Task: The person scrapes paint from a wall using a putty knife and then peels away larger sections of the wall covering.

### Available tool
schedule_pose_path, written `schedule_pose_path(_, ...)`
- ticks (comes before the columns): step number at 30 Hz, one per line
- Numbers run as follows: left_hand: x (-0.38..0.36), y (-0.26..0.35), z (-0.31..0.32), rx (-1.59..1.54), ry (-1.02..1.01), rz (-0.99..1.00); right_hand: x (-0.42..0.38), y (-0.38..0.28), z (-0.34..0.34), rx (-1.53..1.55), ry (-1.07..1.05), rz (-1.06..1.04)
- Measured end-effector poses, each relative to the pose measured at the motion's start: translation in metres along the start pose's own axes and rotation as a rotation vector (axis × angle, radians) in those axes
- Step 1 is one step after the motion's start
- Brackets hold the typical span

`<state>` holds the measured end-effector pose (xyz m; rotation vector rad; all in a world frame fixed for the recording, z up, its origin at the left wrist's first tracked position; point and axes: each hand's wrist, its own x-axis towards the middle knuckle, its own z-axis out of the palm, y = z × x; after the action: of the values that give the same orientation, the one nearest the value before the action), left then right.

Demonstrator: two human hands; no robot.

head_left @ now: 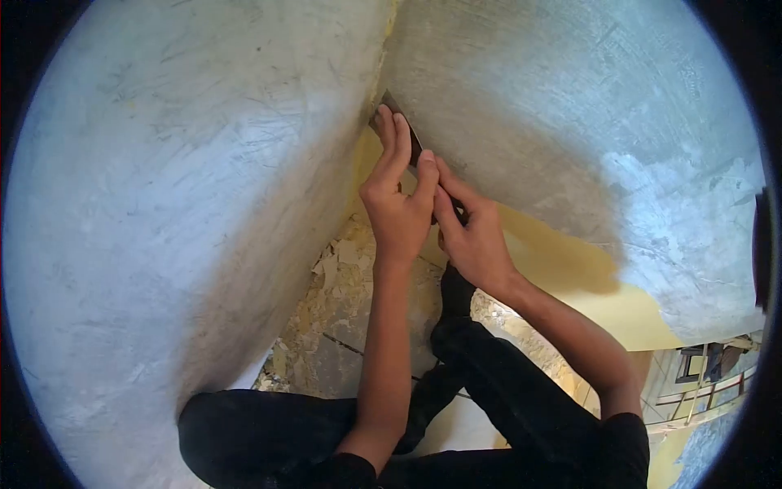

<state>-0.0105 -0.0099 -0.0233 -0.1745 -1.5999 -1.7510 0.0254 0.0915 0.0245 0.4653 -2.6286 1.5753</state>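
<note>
A scraper (414,143) with a thin dark blade lies against the right-hand wall, its tip at the corner where two grey walls meet. My left hand (397,204) presses its fingers along the blade, with the thumb near the handle end. Lower down, my right hand (474,238) is closed around the scraper's handle, which is mostly hidden by the fingers. Under the bare grey surface of the right wall (554,155), a band of yellow paint (562,265) remains along the bottom. A narrow yellow strip also runs down the corner.
Flakes of scraped paint (346,257) litter the floor in the corner. The left wall (204,163) stands close beside my bent knee (244,428). My other leg and dark shoe (456,293) are below my hands. Metal railings or frames (700,399) show at far right.
</note>
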Motion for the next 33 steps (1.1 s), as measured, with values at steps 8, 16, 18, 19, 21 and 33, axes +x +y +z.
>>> schedule_pose_path(8, -0.020, 0.010, 0.016, 0.083, -0.016, 0.009, -0.017, 0.009, -0.020, 0.088, -0.069, 0.150)
schedule_pose_path(16, -0.028, 0.022, 0.029, 0.069, -0.052, 0.036, -0.029, 0.003, -0.034, 0.047, -0.035, 0.233)
schedule_pose_path(18, -0.024, 0.013, 0.025, 0.026, -0.024, 0.009, -0.024, 0.010, -0.026, -0.002, -0.011, 0.119)
schedule_pose_path(19, -0.023, 0.011, 0.023, -0.015, -0.001, -0.012, -0.027, 0.007, -0.025, -0.001, -0.011, 0.123)
schedule_pose_path(21, -0.023, 0.016, 0.021, -0.007, -0.017, 0.022, -0.029, -0.002, -0.020, -0.075, -0.011, 0.089)
schedule_pose_path(33, -0.017, 0.019, 0.019, 0.028, -0.043, 0.055, -0.031, -0.004, -0.021, -0.068, 0.033, 0.065)
